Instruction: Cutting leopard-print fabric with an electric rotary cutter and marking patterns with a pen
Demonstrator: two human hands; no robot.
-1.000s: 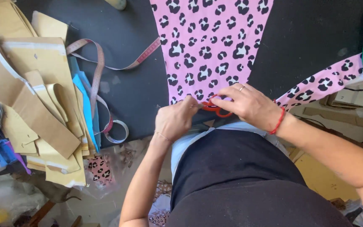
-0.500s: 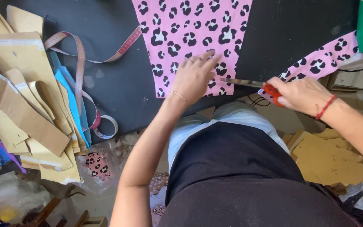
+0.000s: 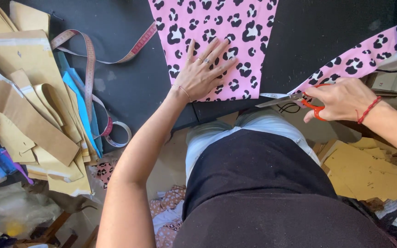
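1. Pink fabric [image 3: 217, 32] with a black-and-white leopard print lies flat on the dark desk [image 3: 129, 82], its lower edge near the desk's front edge.
2. Her left hand [image 3: 203, 73] rests palm down on that fabric, fingers [image 3: 217, 48] spread and released, gripping nothing (rings show on two of them).
3. Her right hand [image 3: 341, 98] is clenched around the red handles of a pair of scissors [image 3: 295, 98], whose blades point left, just beside the fabric's lower right corner.
4. A narrow strip [image 3: 350, 66] of the same print runs from the scissors up toward the right.
5. A measuring tape [image 3: 90, 69] curls across the desk to the left, next to a heap of brown paper patterns [image 3: 19, 92].
6. More paper scraps [image 3: 368, 170] lie low on the right.
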